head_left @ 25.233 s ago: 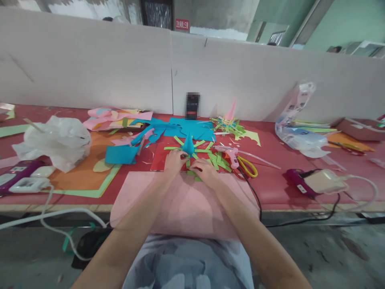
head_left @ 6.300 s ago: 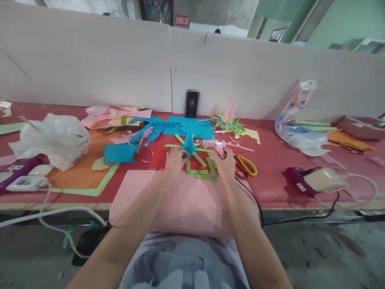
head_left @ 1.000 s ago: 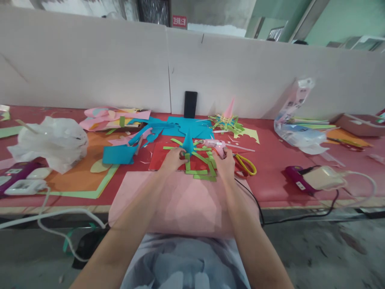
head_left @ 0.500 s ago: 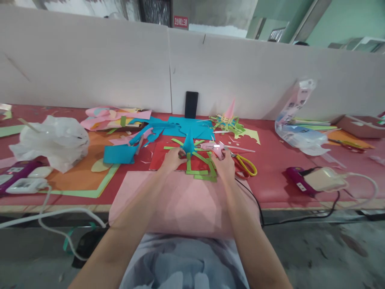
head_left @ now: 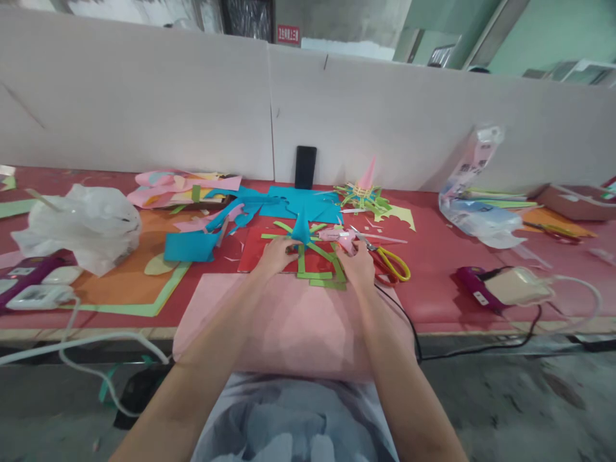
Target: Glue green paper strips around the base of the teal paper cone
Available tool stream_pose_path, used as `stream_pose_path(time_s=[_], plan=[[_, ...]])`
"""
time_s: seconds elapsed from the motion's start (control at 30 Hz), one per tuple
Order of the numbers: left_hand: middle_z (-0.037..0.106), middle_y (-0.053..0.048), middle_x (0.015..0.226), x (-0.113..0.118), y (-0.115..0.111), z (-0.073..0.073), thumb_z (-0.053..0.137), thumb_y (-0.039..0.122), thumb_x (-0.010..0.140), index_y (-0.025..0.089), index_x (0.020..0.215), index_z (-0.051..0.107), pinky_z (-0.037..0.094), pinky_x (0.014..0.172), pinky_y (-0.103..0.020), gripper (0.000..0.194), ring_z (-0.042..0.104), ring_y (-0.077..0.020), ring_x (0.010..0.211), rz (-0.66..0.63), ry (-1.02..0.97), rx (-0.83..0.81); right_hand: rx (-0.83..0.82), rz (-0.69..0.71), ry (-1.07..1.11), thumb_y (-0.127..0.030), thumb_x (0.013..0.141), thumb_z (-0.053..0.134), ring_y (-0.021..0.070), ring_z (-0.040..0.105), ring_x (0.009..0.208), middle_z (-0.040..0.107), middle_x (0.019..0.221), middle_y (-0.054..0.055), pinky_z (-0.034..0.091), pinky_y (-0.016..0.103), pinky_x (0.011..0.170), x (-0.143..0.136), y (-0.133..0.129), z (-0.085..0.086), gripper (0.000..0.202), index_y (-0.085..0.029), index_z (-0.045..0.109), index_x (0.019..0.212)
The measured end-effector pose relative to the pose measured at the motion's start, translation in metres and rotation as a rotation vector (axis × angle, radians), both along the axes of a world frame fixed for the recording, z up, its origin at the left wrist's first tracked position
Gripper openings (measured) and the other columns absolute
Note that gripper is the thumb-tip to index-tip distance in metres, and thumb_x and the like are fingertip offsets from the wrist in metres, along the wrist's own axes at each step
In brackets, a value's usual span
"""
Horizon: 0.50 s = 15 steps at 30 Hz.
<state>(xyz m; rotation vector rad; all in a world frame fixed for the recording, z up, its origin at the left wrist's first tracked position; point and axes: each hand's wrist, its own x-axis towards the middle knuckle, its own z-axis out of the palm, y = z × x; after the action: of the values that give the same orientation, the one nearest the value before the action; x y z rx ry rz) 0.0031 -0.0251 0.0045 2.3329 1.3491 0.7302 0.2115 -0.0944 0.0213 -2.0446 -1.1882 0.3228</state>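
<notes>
A blue paper cone stands upright with green paper strips spreading out around its base. Under them lies a red sheet. My left hand is curled at the left of the cone's base, its fingers closed on something I cannot make out. To the right, my right hand is closed around a pink glue gun, whose nozzle points left at the cone. Yellow-handled scissors lie just right of that hand. Behind them stands a pink cone on a woven green and yellow base.
A black phone leans on the white partition. Paper scraps and a plastic bag are at the left. Right are a power strip, a clear bag and a black cable. A pink sheet lies in front.
</notes>
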Motion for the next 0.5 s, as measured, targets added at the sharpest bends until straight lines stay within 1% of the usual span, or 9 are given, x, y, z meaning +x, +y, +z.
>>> stream_pose_path(time_s=[0.1, 0.17, 0.23, 0.4, 0.5], plan=[[0.062, -0.006, 0.105, 0.0023, -0.0037, 0.0030, 0.062, 0.037, 0.079, 0.029, 0.109, 0.067, 0.042, 0.082, -0.032, 0.031, 0.055, -0.0232, 0.100, 0.015, 0.074, 0.033, -0.012, -0.005, -0.011, -0.054, 0.072, 0.056, 0.0249, 0.060, 0.095, 0.064, 0.103, 0.007, 0.044, 0.033, 0.074, 0.0000, 0.0004, -0.0004, 0.044, -0.025, 0.052, 0.105], [0.061, -0.007, 0.106, 0.0037, -0.0049, 0.0037, 0.062, 0.045, 0.078, 0.029, 0.110, 0.067, 0.041, 0.084, -0.034, 0.036, 0.054, -0.0245, 0.101, 0.010, 0.096, 0.034, -0.022, -0.004, -0.011, -0.054, 0.072, 0.056, 0.0249, 0.060, 0.096, 0.063, 0.104, 0.007, 0.045, 0.032, 0.075, 0.0003, 0.0008, -0.0005, 0.045, -0.024, 0.052, 0.106], [0.062, -0.006, 0.102, 0.0044, -0.0044, 0.0032, 0.062, 0.049, 0.077, 0.029, 0.111, 0.066, 0.041, 0.082, -0.033, 0.040, 0.054, -0.0244, 0.099, -0.004, 0.098, 0.030, -0.025, -0.006, -0.010, -0.053, 0.073, 0.056, 0.0248, 0.060, 0.097, 0.064, 0.105, 0.007, 0.045, 0.032, 0.075, 0.0006, 0.0011, -0.0001, 0.045, -0.024, 0.052, 0.106], [0.063, -0.004, 0.093, 0.0029, -0.0006, 0.0006, 0.064, 0.045, 0.076, 0.029, 0.112, 0.065, 0.040, 0.074, -0.029, 0.040, 0.055, -0.0215, 0.090, -0.023, 0.069, 0.009, -0.022, -0.007, -0.009, -0.053, 0.072, 0.057, 0.0247, 0.061, 0.095, 0.064, 0.104, 0.008, 0.045, 0.032, 0.074, 0.0002, 0.0002, 0.0018, 0.045, -0.024, 0.053, 0.106], [0.062, -0.003, 0.087, 0.0019, -0.0003, 0.0009, 0.066, 0.040, 0.074, 0.026, 0.110, 0.065, 0.039, 0.070, -0.027, 0.039, 0.056, -0.0189, 0.083, -0.041, 0.015, -0.008, -0.016, -0.005, -0.013, -0.054, 0.072, 0.058, 0.0248, 0.061, 0.094, 0.064, 0.105, 0.008, 0.045, 0.031, 0.073, 0.0000, -0.0002, 0.0017, 0.045, -0.024, 0.053, 0.106]])
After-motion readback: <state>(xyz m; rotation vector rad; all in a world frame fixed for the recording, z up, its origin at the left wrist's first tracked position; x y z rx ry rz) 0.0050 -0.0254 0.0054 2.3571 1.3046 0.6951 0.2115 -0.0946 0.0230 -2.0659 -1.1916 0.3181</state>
